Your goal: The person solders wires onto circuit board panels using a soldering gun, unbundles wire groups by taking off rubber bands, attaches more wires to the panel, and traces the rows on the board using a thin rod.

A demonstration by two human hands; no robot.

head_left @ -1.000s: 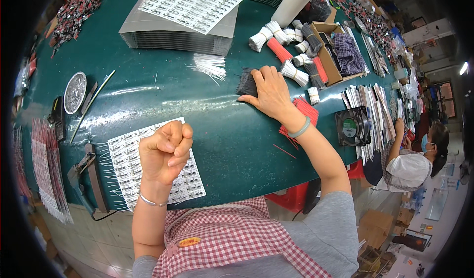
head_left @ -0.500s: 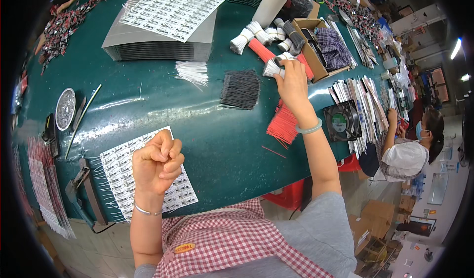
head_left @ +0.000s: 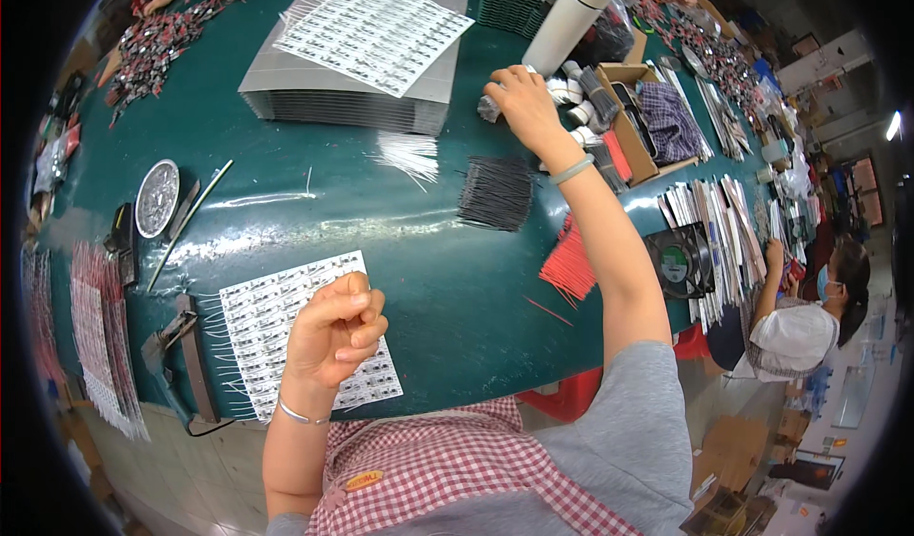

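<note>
My left hand (head_left: 335, 334) is closed in a loose fist over a white panel of small circuit boards (head_left: 262, 322), which has thin white wires along its left edge. Whatever the fist holds, if anything, is hidden. At the back right, my right hand (head_left: 526, 108) curls its fingers over a bundle of white wires (head_left: 488, 109), mostly covered by the hand. Other tied bundles of white wires (head_left: 569, 90) lie just right of it. Nearer me are a pile of black wires (head_left: 495, 193), red wires (head_left: 568, 262) under my right forearm, and loose white wires (head_left: 409, 157).
A stack of grey sheets (head_left: 347, 112) carries another white panel (head_left: 381, 36). Behind my right hand stands a white bottle (head_left: 568, 24), beside a cardboard box (head_left: 636, 141). A black fan (head_left: 678, 260) sits right; a metal dish (head_left: 157, 198) and soldering iron (head_left: 164, 355) left. A co-worker (head_left: 800, 322) sits at right.
My right hand has moved away from me and left, from bundles beside the box to the white wire bundle. My left hand keeps its fist. The whole view has shifted slightly.
</note>
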